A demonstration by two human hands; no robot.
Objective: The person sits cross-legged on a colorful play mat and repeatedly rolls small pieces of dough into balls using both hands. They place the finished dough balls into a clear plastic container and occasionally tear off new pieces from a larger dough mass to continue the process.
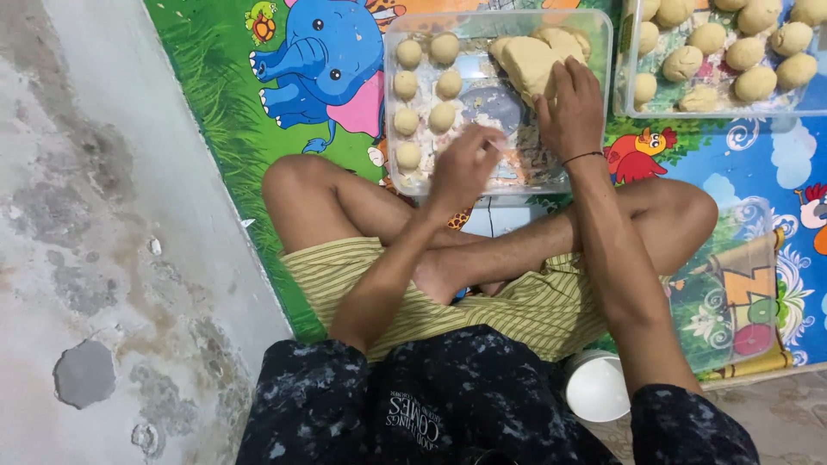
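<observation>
A person sits cross-legged on a bright cartoon play mat [258, 129], seen from above, with a clear rectangular plastic tray [594, 26] set just past the knees in the upper middle of the frame. The right hand [570, 108] rests on a large pale lump of dough [530, 60] in the tray's upper right corner, fingers spread and pressed into it rather than closed around it. The left hand [465, 168] hovers over the tray's near edge with its fingers drawn together; whether they pinch a bit of dough I cannot tell. Seven small round dough balls [407, 120] lie in two columns along the tray's left side, on a floury bottom. A second clear tray [629, 108] at the upper right holds many more, larger dough balls [755, 83]. A clear plastic lid [732, 284] lies on the mat beside the knee at the right. A white round cup [596, 387] stands low in the frame. Stained grey concrete floor [95, 258] fills the left.
</observation>
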